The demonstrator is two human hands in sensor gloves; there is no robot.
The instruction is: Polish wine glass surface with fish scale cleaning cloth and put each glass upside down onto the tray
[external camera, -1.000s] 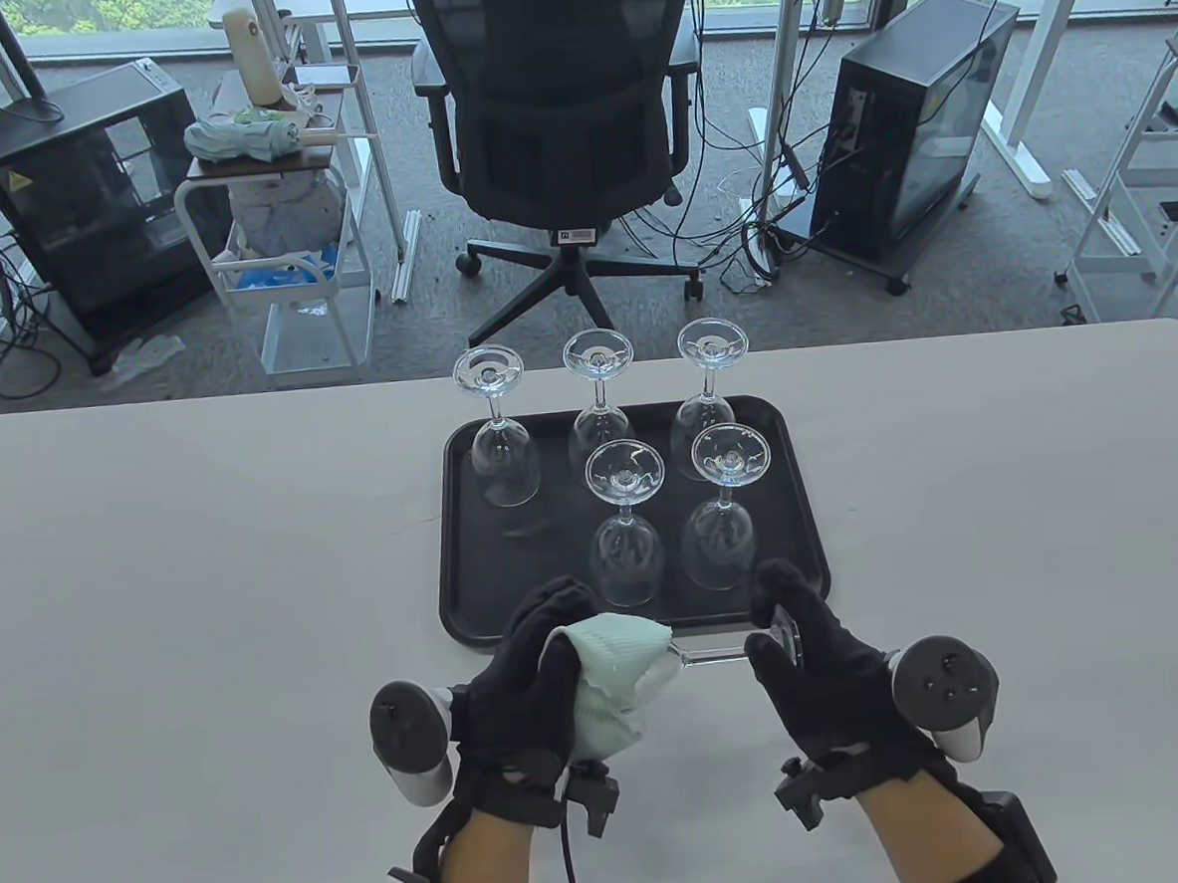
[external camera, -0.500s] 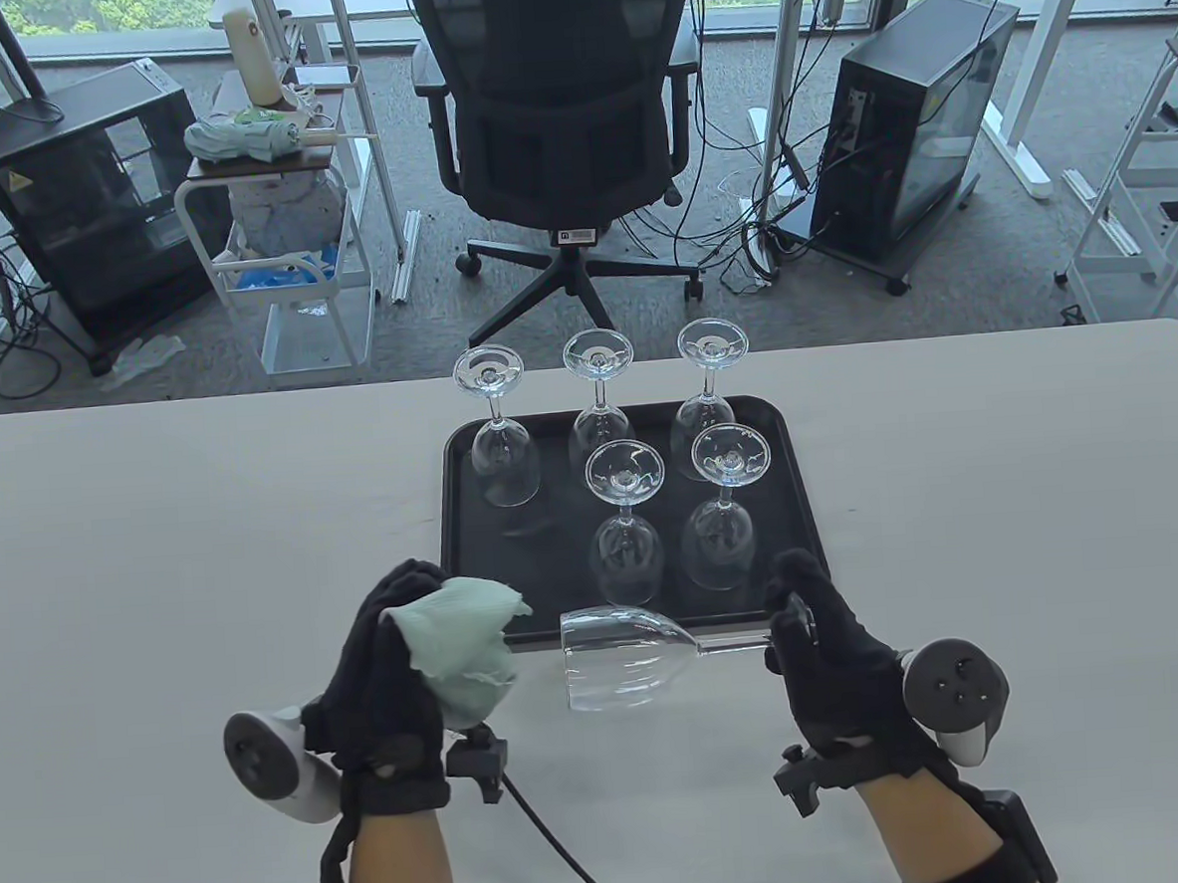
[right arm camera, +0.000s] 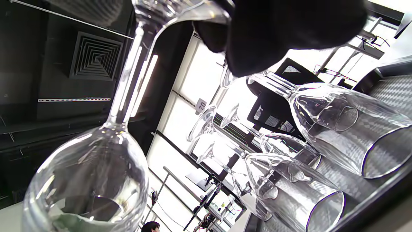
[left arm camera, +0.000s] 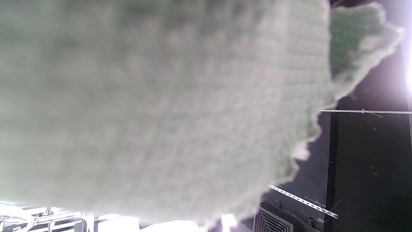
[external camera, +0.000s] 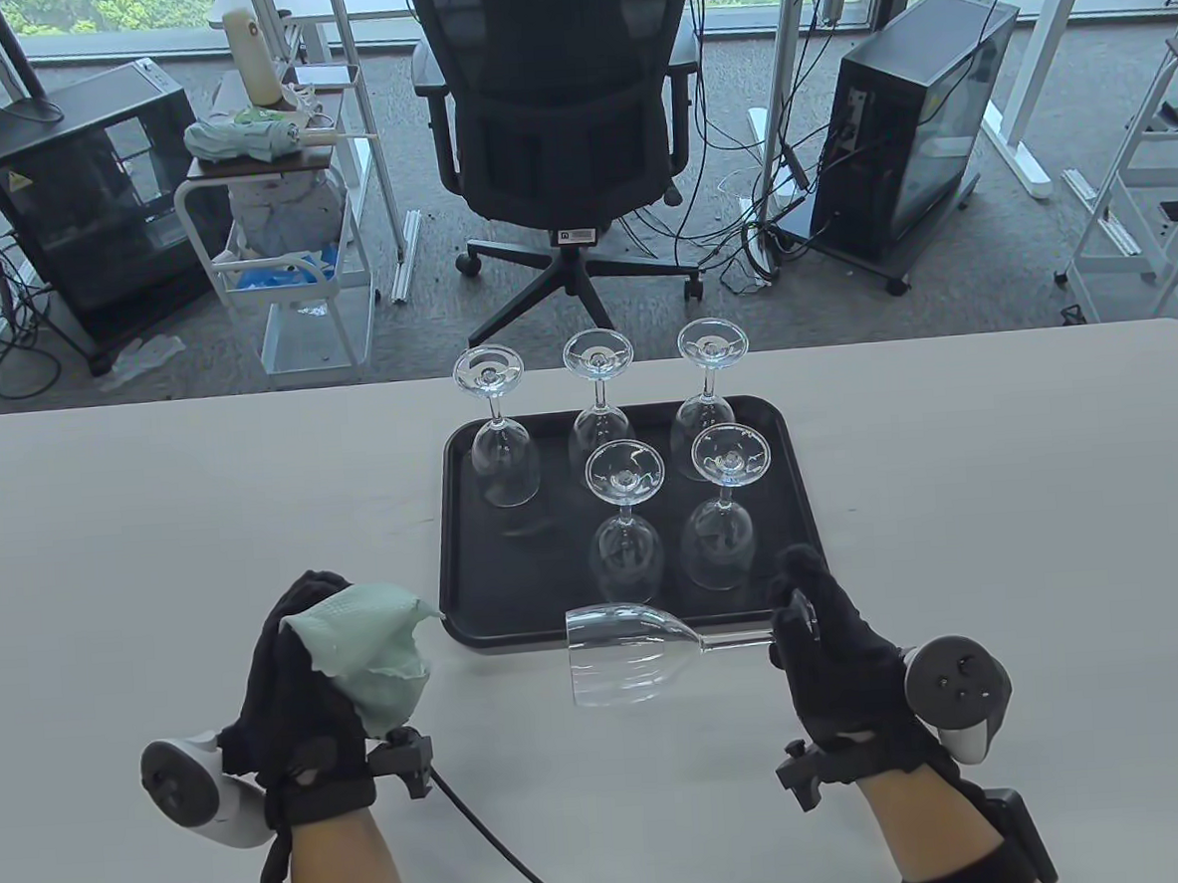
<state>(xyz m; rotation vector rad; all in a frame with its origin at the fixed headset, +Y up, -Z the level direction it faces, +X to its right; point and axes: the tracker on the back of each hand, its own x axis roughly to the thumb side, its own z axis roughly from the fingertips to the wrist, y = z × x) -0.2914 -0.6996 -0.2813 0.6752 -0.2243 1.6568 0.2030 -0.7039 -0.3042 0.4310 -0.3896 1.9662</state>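
Observation:
My right hand [external camera: 804, 613] grips the foot and stem of a clear wine glass [external camera: 622, 654] held level above the table, bowl pointing left, just in front of the black tray [external camera: 467, 569]. In the right wrist view the same glass [right arm camera: 96, 167] hangs below my gloved fingers [right arm camera: 273, 29]. My left hand [external camera: 293, 659] holds the pale green cloth [external camera: 367, 650] bunched in its palm, well left of the glass and apart from it. That cloth [left arm camera: 145, 106] fills the left wrist view. Several glasses [external camera: 624, 519] stand upside down on the tray.
The tray's front left area [external camera: 498, 587] holds no glass. An office chair [external camera: 559, 114] stands beyond the table's far edge, with a small cart [external camera: 275, 201] and computer cases on the floor around it. A cable [external camera: 504, 851] trails from my left wrist.
My left hand pulled the cloth off the glass bowl and moved left and slightly down. The bowl now shows bare. My right hand kept the glass nearly still.

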